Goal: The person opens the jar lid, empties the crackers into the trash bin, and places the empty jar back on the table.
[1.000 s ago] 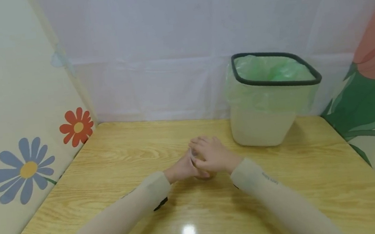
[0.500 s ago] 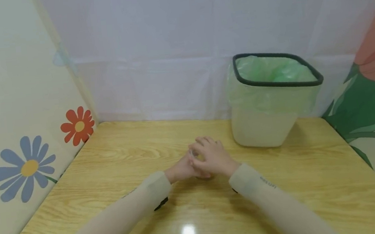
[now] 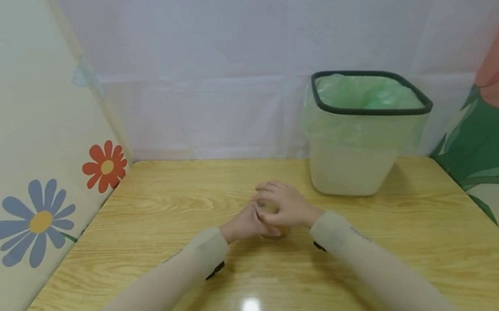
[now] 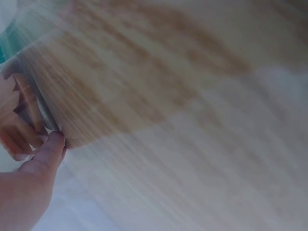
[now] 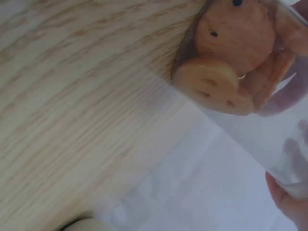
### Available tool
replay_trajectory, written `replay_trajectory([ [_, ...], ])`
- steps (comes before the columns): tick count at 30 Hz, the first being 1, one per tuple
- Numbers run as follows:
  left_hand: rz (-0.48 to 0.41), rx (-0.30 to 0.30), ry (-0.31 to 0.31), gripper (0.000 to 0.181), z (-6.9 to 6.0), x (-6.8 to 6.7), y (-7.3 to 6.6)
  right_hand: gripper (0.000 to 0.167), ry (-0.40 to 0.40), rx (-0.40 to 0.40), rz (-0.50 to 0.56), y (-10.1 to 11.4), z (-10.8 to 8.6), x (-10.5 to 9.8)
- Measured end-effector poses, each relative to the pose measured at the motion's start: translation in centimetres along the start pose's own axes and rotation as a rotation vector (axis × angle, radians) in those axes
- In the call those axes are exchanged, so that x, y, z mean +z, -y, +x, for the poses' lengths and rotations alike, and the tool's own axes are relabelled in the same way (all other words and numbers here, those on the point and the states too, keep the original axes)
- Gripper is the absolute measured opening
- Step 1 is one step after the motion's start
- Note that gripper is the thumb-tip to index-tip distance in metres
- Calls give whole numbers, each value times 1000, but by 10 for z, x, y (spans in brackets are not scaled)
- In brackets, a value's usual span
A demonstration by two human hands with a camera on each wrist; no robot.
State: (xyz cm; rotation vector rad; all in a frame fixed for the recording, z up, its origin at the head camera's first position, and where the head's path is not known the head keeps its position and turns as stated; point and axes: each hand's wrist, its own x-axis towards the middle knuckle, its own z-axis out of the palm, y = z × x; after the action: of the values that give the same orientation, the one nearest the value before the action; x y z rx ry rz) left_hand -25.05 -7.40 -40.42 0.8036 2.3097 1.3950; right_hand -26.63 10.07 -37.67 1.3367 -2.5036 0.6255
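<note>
A clear jar (image 5: pixel 231 125) with several round biscuits (image 5: pixel 236 38) in it stands between my hands, mostly covered by them in the head view. My left hand (image 3: pixel 244 223) grips the jar's side low down; its thumb (image 4: pixel 47 151) presses the wall near the base in the left wrist view. From the other side, my right hand (image 3: pixel 287 206) curls its fingers and thumb round the jar's top end. In the right wrist view, part of the right hand (image 5: pixel 291 207) touches the top edge. Whether a lid sits there I cannot tell.
A pale bin (image 3: pixel 346 165) with a dark rim and a green-tinted liner stands at the back right of the wooden table (image 3: pixel 180 193). A white sheet (image 3: pixel 205 79) hangs behind, and flower-patterned panels (image 3: pixel 27 123) flank both sides.
My right hand has shifted and turned slightly at the jar's top, its wrist moving a little left, then back right. My left hand keeps its grip. The head view has drifted slightly.
</note>
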Motion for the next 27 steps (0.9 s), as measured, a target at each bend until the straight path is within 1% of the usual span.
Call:
replay_trajectory([
  [2,-19,-13,8,58,1,0,0,36,-23,-38,25,-3,0,1],
  [3,-32,-9,5,50,1,0,0,36,-33,-57,36,-5,0,1],
  [4,-51,-17,13,38,1,0,0,36,-43,-73,42,-6,0,2],
  [6,-74,-18,23,19,1,0,1,35,-55,-103,60,-9,1,2],
  [7,-82,-13,27,16,2,0,1,35,-60,-118,64,-10,1,2],
  [10,-96,-31,31,12,-1,0,1,34,-69,-158,79,-12,1,2],
  [13,-80,-32,18,16,-2,1,0,33,-76,-201,90,-15,3,2],
  [14,-75,-29,11,24,-3,1,0,32,-81,-218,96,-15,3,1],
  [15,-69,-22,6,28,-3,1,0,32,-83,-233,105,-15,4,1],
  [20,-28,21,-24,84,-1,2,1,30,-96,-290,139,-18,6,0],
  [21,-24,26,-24,88,-1,2,1,31,-96,-296,143,-19,6,0],
  [22,-26,30,-26,96,-1,2,1,31,-95,-301,142,-19,7,0],
  [25,-21,45,-26,102,0,2,2,33,-63,-294,141,-18,7,-2],
  [27,-15,52,-28,102,1,1,2,37,-10,-255,130,-15,6,-6],
])
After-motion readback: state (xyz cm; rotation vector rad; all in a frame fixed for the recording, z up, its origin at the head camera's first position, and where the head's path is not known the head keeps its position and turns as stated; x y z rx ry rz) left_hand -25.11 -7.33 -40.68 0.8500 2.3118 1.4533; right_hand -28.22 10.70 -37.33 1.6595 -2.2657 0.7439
